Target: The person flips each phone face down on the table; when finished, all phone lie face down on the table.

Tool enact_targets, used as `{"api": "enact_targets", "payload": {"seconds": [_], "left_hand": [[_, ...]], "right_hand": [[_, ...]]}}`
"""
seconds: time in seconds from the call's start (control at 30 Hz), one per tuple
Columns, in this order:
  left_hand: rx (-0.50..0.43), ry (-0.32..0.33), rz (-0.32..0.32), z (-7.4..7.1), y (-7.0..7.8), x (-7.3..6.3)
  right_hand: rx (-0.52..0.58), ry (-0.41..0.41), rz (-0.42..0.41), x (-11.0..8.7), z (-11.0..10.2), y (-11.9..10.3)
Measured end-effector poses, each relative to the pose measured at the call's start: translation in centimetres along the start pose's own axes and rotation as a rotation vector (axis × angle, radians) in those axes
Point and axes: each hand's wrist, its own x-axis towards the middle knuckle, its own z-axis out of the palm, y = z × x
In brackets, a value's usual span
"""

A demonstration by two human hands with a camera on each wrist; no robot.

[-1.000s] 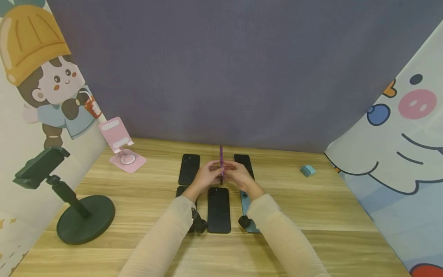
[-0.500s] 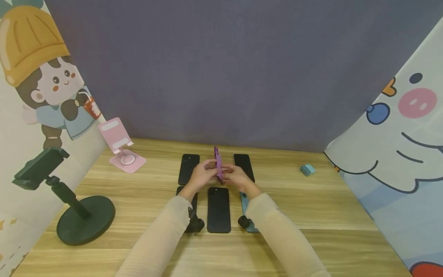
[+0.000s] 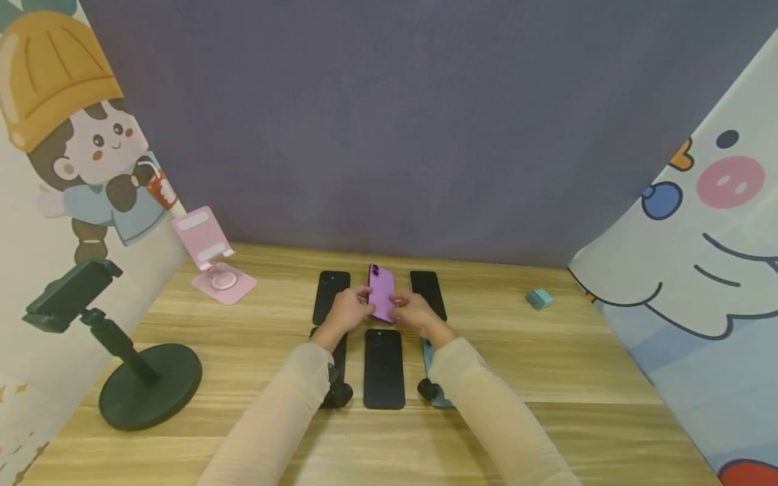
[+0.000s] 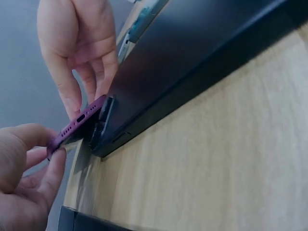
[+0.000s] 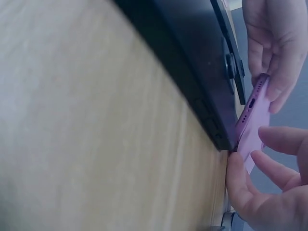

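Observation:
A purple phone is held between both hands, tilted, with its back and camera lenses turned up in the head view. The left hand pinches its left edge between thumb and fingers. At the right edge, the right hand grips it, with fingertips on the purple back in the right wrist view. The bottom edge with its charging port shows in the left wrist view on the purple phone. Just in front of the hands lies a black phone. Below the right wrist is a partly covered blue phone.
Black phones lie at back left and back right; another black phone is partly under the left wrist. A pink phone stand and a dark green stand occupy the left. A small teal block sits right.
The purple phone has turned from edge-on to showing its back, and its top has moved left. Both hands have followed, keeping hold of its sides.

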Motion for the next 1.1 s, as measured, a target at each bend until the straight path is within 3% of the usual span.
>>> {"api": "enact_targets", "payload": {"seconds": [0.13,0.5,0.87,1.1], "left_hand": [[0.092,-0.015,0.001,0.0,-0.1,0.0],[0.188,-0.052,-0.051,0.2,-0.2,0.0],[0.322,-0.096,-0.009,-0.1,0.2,0.1],[0.256,-0.058,0.093,1.7,1.4,0.2]], "right_hand": [[-0.087,0.01,-0.005,0.1,0.1,0.0],[-0.273,0.047,-0.054,0.2,0.7,-0.4],[-0.282,0.028,-0.058,0.2,0.5,-0.7],[-0.379,0.078,-0.113,-0.1,-2.6,0.0]]}}
